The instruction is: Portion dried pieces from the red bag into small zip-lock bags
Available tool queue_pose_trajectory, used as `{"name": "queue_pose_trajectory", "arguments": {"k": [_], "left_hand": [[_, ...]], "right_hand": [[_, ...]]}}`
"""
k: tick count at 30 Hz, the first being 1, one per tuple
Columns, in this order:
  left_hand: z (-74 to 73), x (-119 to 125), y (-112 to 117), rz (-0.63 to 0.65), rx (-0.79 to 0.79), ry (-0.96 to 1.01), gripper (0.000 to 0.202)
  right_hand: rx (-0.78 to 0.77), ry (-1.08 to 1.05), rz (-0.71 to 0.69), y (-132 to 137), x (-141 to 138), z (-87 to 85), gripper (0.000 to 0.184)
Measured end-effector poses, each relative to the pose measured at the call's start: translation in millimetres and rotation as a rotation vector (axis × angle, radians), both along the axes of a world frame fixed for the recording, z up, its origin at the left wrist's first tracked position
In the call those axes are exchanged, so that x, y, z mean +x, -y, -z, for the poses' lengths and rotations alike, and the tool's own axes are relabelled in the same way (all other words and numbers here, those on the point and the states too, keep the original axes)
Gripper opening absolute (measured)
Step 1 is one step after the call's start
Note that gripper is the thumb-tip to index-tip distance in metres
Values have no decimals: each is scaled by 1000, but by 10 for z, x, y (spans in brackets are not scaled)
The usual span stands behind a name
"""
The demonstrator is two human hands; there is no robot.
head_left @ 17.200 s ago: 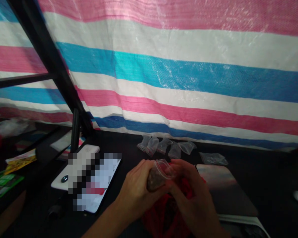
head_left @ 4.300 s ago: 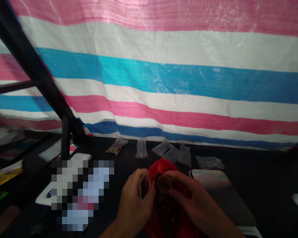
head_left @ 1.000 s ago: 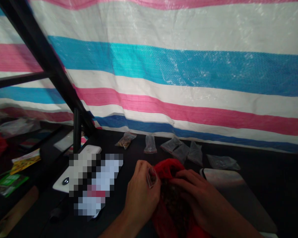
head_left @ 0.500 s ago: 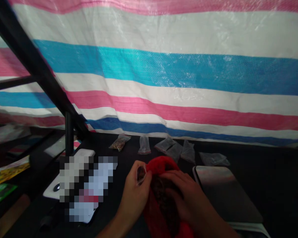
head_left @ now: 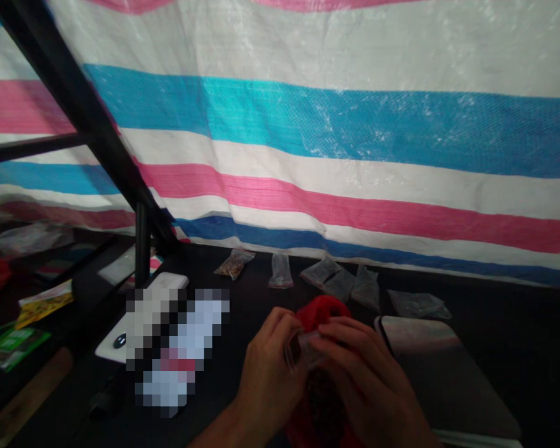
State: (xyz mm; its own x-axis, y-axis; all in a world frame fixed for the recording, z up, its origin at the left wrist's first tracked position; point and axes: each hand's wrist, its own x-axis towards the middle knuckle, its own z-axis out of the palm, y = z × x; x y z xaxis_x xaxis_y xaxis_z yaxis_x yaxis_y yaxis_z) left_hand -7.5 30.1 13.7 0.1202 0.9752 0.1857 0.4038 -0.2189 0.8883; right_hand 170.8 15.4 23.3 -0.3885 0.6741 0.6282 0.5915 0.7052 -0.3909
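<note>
Zip bag (head_left: 302, 348) btwn L hand (head_left: 267, 382), R hand (head_left: 366, 379)

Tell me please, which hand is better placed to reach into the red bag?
Probably the right hand: it lies over the red plastic bag, close to the dark contents, while the left hand is pinching the small clear bag.

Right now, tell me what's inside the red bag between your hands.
The red bag shows a dark brown, lumpy mass at its opening. The left hand and right hand cover the rest, so what lies deeper cannot be seen.
</note>
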Motion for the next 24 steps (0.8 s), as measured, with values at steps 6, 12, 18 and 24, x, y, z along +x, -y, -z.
{"name": "queue_pose_trajectory", "arguments": {"k": [6, 12, 18, 24], "left_hand": [[32, 44, 37, 14, -49, 46, 12], [22, 60, 35, -66, -56, 27, 16], [-17, -14, -28, -261, -101, 22, 13], [6, -21, -50, -215, -156, 62, 17]], "right_hand": [[193, 164, 145, 14, 19, -13, 36], [66, 112, 152, -41, 123, -78, 32], [-212, 272, -75, -78, 236, -206, 41], [-257, 400, 14, -112, 202, -94, 39]]}}
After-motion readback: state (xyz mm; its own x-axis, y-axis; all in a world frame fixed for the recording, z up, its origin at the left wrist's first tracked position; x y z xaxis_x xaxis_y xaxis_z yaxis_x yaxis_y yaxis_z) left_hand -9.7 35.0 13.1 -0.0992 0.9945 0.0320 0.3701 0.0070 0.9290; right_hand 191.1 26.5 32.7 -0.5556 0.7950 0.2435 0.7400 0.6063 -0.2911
